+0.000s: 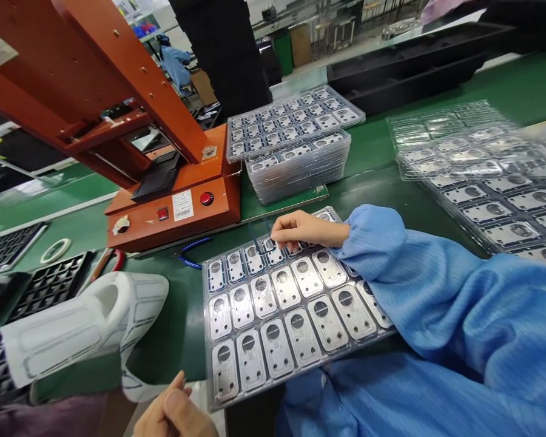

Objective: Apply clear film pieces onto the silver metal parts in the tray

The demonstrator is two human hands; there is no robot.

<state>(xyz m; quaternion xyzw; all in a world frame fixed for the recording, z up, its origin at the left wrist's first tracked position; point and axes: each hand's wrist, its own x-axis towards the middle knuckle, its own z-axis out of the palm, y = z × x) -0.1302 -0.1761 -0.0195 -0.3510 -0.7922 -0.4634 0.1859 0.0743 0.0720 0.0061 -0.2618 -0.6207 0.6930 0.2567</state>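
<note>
The right hand (307,229), coming out of a pleated blue smock sleeve (382,255), has its thumb and forefinger closed in a firm pinch on a thin dark loop (264,252), a wiry frame so fine that its exact shape and material are hard to make out against what lies beneath. The loop hangs just above the top row of a clear plastic tray (208,321), which is filled with rows of silver metal plates (284,287), each with a round hole and sitting in its own pocket. The sleeve covers the tray's right side, and the hand hides a few plates in the top row. The left hand (173,413) is cut off by the bottom of the view, near the tray's lower left corner; its thumb and forefinger come close together, but whether they hold anything small there, I cannot tell. The tray lies on a green workbench (173,321), with blue-handled side cutters (188,252) just beside its upper left corner and an orange press (177,209) beyond them
</note>
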